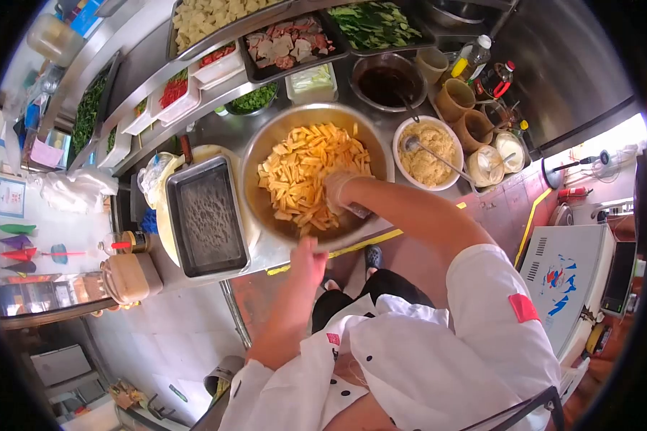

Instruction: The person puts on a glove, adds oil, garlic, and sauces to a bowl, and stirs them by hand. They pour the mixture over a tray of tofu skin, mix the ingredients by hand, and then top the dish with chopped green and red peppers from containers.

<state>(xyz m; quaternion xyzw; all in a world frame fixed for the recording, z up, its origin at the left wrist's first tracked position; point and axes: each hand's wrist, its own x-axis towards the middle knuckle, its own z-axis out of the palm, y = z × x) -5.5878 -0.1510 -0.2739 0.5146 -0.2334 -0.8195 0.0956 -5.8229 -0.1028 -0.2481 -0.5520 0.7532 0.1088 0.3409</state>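
A large steel bowl (255,161) holds many yellow-orange cut strips (305,161). My right hand (343,190) is inside the bowl, among the strips at its right side; a thin clear covering seems to be over it, and its fingers are hard to make out. At the bowl's near rim is my left hand (308,260), its fingers closed on the rim. A dark rectangular tray (207,215), with nothing but a wet-looking film on its bottom, lies left of the bowl.
A white bowl of pale paste (430,154) with a ladle stands at right, near a bowl of dark sauce (388,82), brown pots (454,99) and bottles (474,57). Behind, a shelf carries trays of sliced meat (289,43) and greens (374,25). A beige jug (131,276) is at left.
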